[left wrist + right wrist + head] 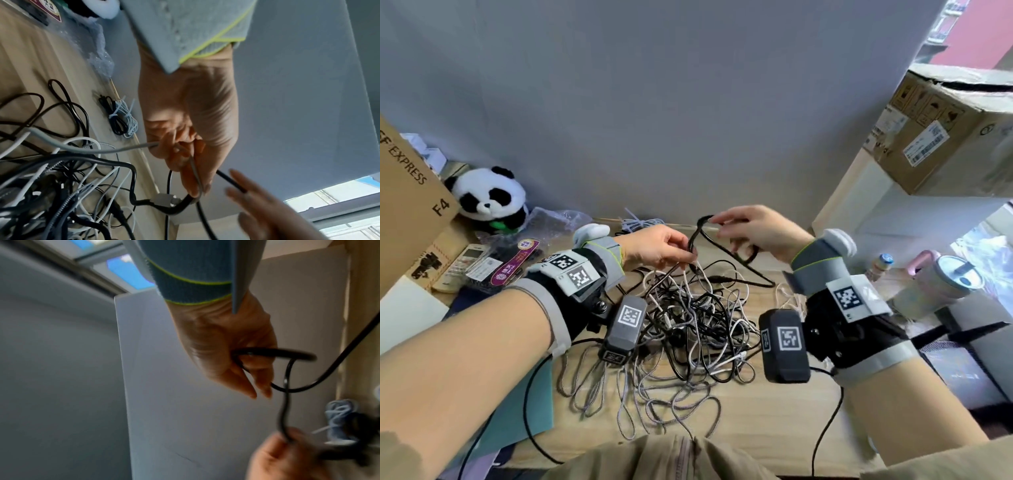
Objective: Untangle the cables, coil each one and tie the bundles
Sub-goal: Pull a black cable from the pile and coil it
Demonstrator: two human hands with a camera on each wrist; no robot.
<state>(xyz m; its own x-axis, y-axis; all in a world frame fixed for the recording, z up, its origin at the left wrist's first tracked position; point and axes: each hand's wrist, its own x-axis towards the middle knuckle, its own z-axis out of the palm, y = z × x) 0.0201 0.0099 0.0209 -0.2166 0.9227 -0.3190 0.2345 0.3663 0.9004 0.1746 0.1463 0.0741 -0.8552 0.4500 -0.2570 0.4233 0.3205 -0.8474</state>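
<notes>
Overhead, hands: both were raised above the wooden desk [774, 411], over the tangled pile [688, 325].
Left hand [654, 248]: fingers curled, pinching the black cable [693, 240] together with a grey cable [115, 150] rising from the pile.
Right hand [756, 233]: fingertips pinched the black cable's upper bend; a loop ran round its fingers [255, 369].
Tied bundle [121, 116]: lay at the desk's far edge, near the wall.
Left side: plush panda [489, 197], cardboard box [407, 205].

The tangle [688, 325] on the pale wood table [774, 411] mixes black, white and grey-braided cables. A black cable [697, 236] loops above it. Behind lies a bundle [123, 118], seemingly pale blue and black. The panda toy [489, 197] is black-and-white.
</notes>
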